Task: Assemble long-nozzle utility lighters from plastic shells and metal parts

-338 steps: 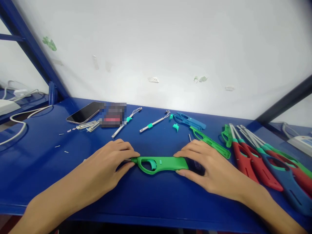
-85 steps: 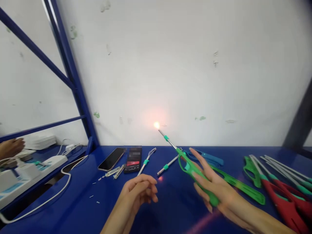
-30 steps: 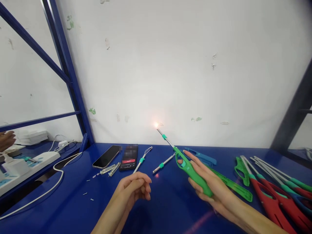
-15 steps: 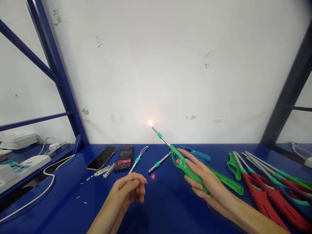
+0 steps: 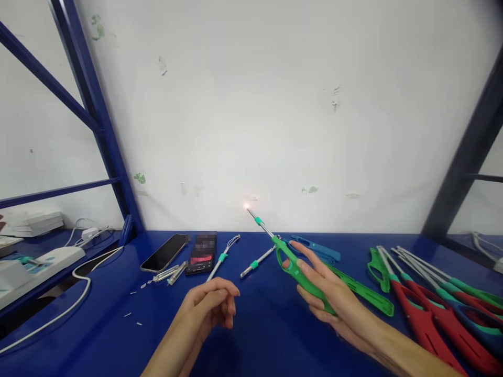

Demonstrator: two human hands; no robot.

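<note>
My right hand (image 5: pixel 324 285) is wrapped round the green handle of a long-necked gas lighter (image 5: pixel 308 280), tilted up to the left. At the tip of its metal tube a small pinkish glow (image 5: pixel 247 206) shows. My left hand (image 5: pixel 212 303) hovers over the table with its fingers loosely curled and nothing visible in them. Just beyond it lies a loose metal lighter tube (image 5: pixel 222 259) with a teal collar and wires. A second loose tube (image 5: pixel 257 263) lies under the lighter's neck. Behind my right hand are a green handle shell (image 5: pixel 365 293) and blue handle shells (image 5: pixel 314 247).
Several finished-looking lighters (image 5: pixel 436 314) in red, green and blue lie at the right. Two phones (image 5: pixel 165 254) and clear fuel tubes (image 5: pixel 172 274) rest at the left, near small scraps (image 5: pixel 127 314). A white cable (image 5: pixel 86 293) and power strip (image 5: pixel 51 267) are further left. A wall (image 5: pixel 275 104) stands behind.
The bright flame at the lighter's tip has shrunk to a faint glow, and its red reflection on the table has gone. Both hands stay nearly in place; the view shifts slightly.
</note>
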